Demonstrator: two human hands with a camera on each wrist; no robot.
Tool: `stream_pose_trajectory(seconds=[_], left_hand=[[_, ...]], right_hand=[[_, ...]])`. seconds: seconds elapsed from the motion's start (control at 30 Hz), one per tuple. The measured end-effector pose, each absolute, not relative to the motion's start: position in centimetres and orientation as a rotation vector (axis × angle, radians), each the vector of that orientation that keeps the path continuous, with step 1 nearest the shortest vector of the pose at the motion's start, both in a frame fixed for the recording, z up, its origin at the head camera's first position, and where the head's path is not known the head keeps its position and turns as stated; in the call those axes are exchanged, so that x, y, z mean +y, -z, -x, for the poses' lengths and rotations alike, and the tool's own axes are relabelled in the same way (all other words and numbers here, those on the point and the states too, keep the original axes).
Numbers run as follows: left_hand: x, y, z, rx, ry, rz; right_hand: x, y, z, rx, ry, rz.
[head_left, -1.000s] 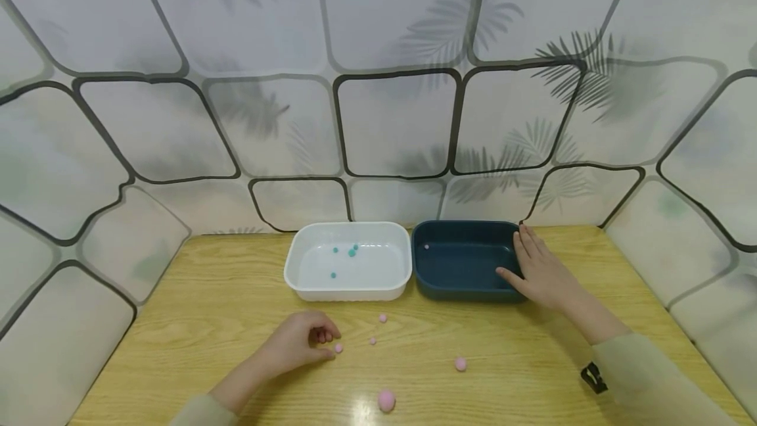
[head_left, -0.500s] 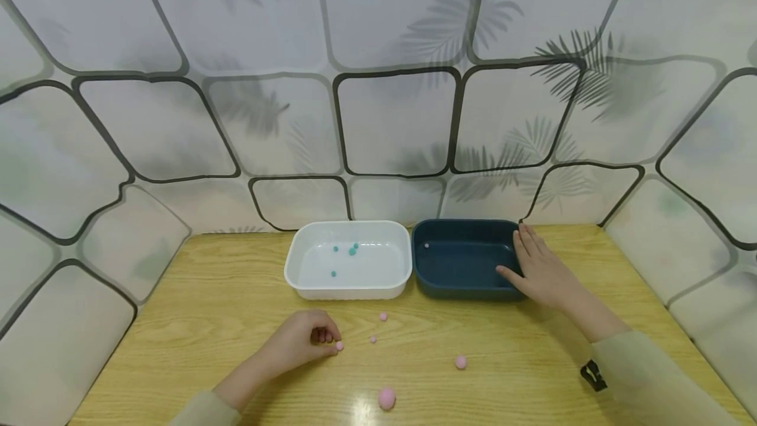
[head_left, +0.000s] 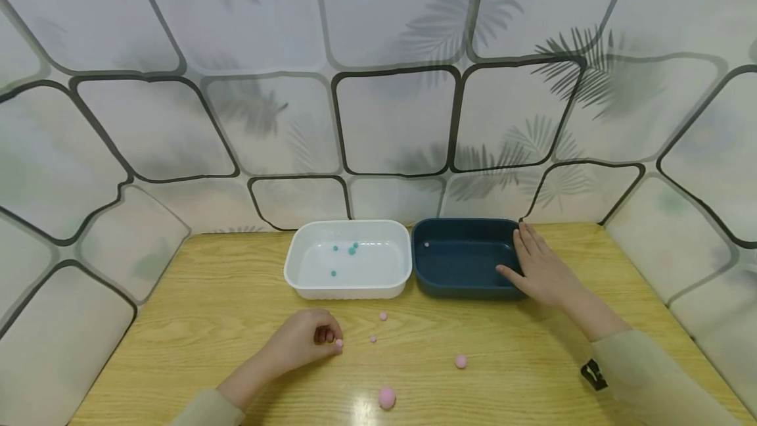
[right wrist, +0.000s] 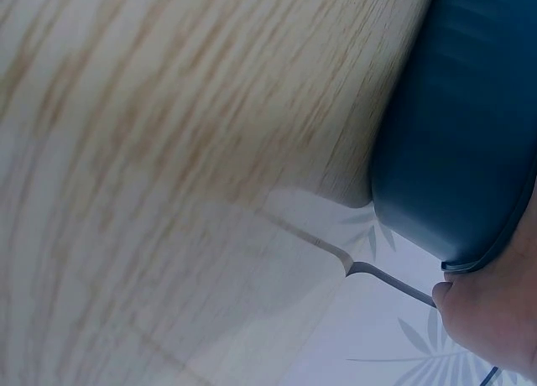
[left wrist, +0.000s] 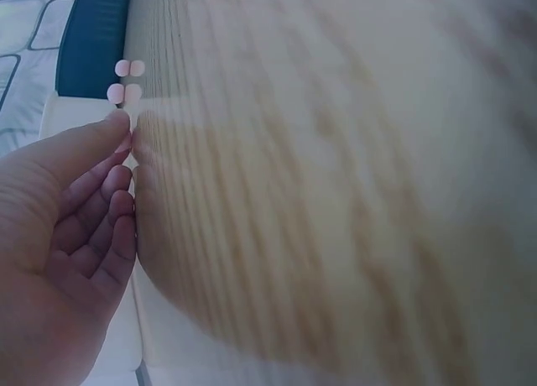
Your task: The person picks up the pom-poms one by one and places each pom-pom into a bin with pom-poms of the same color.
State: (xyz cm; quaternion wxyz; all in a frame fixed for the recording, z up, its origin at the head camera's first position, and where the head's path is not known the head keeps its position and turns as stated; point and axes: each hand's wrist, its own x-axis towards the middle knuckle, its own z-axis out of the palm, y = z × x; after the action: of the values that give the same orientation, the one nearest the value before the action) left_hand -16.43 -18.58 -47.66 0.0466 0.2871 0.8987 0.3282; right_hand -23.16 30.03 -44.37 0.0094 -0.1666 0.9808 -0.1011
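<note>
In the head view my left hand (head_left: 304, 342) pinches a small pink ball (head_left: 339, 343) between thumb and forefinger, low over the wooden table. The left wrist view shows this hand (left wrist: 80, 193) with the ball (left wrist: 126, 143) mostly covered by the thumb. My right hand (head_left: 547, 275) rests on the right rim of a dark blue basin (head_left: 467, 291), its fingers straight along the edge and the thumb reaching inside. A tiny pink ball (head_left: 426, 244) lies in that basin. Two more small pink balls, one nearer (head_left: 373, 339) and one farther (head_left: 383, 316), lie right of my left hand.
Left of the blue basin and against it stands a white basin (head_left: 355, 293) holding several teal balls (head_left: 351, 251). A large pink ball (head_left: 387, 398) and a mid-sized pink ball (head_left: 460, 362) lie toward the table's front. A patterned wall covering (head_left: 396, 123) rises behind.
The left thumb and forefinger have closed on the pink ball, which was lying beside the fingertips a second ago. It has risen slightly. The right hand stays on the blue basin.
</note>
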Motion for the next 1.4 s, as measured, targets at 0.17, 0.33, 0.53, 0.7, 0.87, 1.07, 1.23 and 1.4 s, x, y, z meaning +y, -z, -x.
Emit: stream_pose_trajectory(seconds=[0.17, 0.33, 0.53, 0.7, 0.87, 1.07, 1.23, 1.4], left_hand=[[-18.4, 47.6, 16.6, 2.694, -1.072, -0.843], [-18.0, 47.6, 16.9, 2.622, -1.179, -0.817], [-16.8, 46.8, 17.1, 2.579, -1.294, -0.825], [-15.5, 45.7, 17.6, 2.529, -1.361, -0.806], [-13.8, 44.0, 18.5, 2.528, -1.379, -0.876], [-11.6, 42.2, 19.8, 2.515, -1.401, -0.945], [-9.7, 41.3, 21.1, 2.529, -1.426, -0.968], [-8.0, 40.9, 22.3, 2.549, -1.438, -0.945]], right_hand=[[30.1, 44.4, 23.2, 3.065, 0.306, 0.517], [30.1, 44.5, 23.3, 3.063, 0.298, 0.519], [30.0, 44.4, 23.2, 3.055, 0.319, 0.518], [30.0, 44.4, 23.4, 3.062, 0.321, 0.514], [30.1, 44.5, 23.3, 3.067, 0.307, 0.516], [30.1, 44.5, 23.3, 3.057, 0.326, 0.523], [30.1, 44.5, 23.4, 3.060, 0.321, 0.523], [30.1, 44.5, 23.5, 3.064, 0.313, 0.523]])
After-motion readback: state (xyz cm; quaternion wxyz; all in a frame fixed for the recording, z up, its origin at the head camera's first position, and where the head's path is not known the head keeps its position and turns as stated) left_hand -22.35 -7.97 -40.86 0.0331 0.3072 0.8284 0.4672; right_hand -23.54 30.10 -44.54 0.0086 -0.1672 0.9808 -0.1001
